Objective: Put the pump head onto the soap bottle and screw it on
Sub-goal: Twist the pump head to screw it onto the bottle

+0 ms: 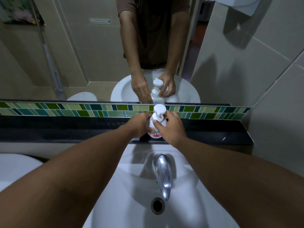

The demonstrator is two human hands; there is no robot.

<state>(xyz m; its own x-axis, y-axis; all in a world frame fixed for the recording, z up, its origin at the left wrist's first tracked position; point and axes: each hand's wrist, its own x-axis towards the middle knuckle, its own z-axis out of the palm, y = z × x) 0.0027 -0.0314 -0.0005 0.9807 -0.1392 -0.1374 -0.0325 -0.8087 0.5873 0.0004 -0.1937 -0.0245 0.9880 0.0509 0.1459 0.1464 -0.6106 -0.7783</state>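
Observation:
A white soap bottle (156,133) with a pink label stands upright on the dark ledge (65,129) behind the sink. The white pump head (159,110) sits on top of the bottle, its round top facing me. My left hand (139,125) wraps the bottle's body from the left. My right hand (171,127) comes in from the right, thumb and fingers closed around the pump's white collar (157,118) at the bottle neck. The mirror above shows both hands and the bottle from behind.
A white sink (125,186) lies below the ledge with a chrome tap (162,171) and drain hole (158,205). A green mosaic tile strip (82,110) runs under the mirror (82,55). A tiled wall (263,79) closes the right side.

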